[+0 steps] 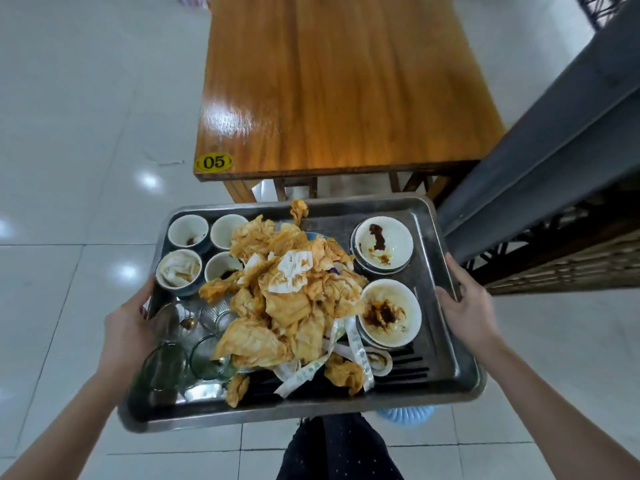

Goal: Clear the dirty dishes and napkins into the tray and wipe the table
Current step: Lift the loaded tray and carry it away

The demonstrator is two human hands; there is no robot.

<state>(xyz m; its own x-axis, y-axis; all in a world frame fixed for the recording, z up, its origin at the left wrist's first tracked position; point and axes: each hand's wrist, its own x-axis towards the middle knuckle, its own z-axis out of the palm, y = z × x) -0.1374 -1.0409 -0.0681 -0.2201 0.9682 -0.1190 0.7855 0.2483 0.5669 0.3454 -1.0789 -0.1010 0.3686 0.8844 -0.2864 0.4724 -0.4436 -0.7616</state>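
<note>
A pale tiled floor (69, 98) fills the left side and the bottom of the frame. A glossy wooden table (329, 81) takes up the upper centre, its top showing only reflections of light. A grey partition (554, 150) runs diagonally down the right edge, just beside the table.

In the lower centre a metal tray (446, 372) is held in the air, below the table's near edge in the frame and apart from it. A heap of orange-stained napkins (287, 306) is piled in the tray's middle and reaches to its far rim. The left hand (128, 327) grips the tray's left rim, thumb over the edge. The right hand (467, 306) grips the right rim, with its fingers curled over the edge.

Two white bowls smeared with dark sauce sit on the tray's right side, one (382, 242) above the other (389, 315) in the frame. Four small cups stand in a block at the tray's upper left (188, 232), (228, 230), (178, 271), (221, 266). Clear glasses (164, 365) crowd the tray's lower left; they are blurred, so perhaps three or four. White printed paper strips (356, 344) trail from under the heap towards the tray's near rim.

A yellow oval sticker (213, 162) reading 05 sits on the table's lower left corner.
</note>
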